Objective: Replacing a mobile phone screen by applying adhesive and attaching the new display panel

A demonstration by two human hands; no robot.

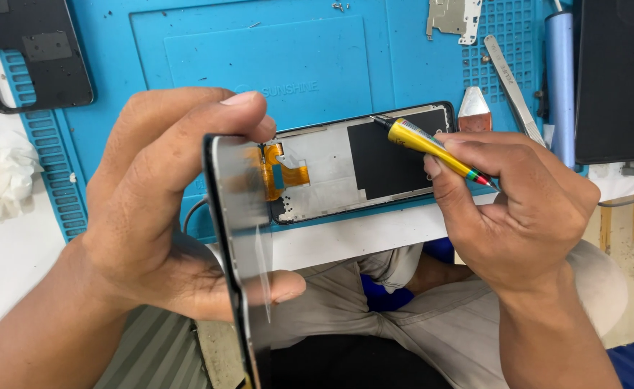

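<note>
— Hands?
— Left hand point(162, 202) pinches the lifted phone screen point(239, 252) on edge, still joined by an orange flex cable point(282, 173). Right hand point(519, 209) is closed around a yellow glue tube point(432, 148).
— And the phone frame point(364, 162)?
— Flat on the blue mat point(259, 50), under the tube's tip.

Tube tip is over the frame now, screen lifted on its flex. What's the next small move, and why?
Probably lower the tube tip onto the frame edge: the right hand holds it just above, while the left hand tilts the screen clear on the orange flex.
</note>
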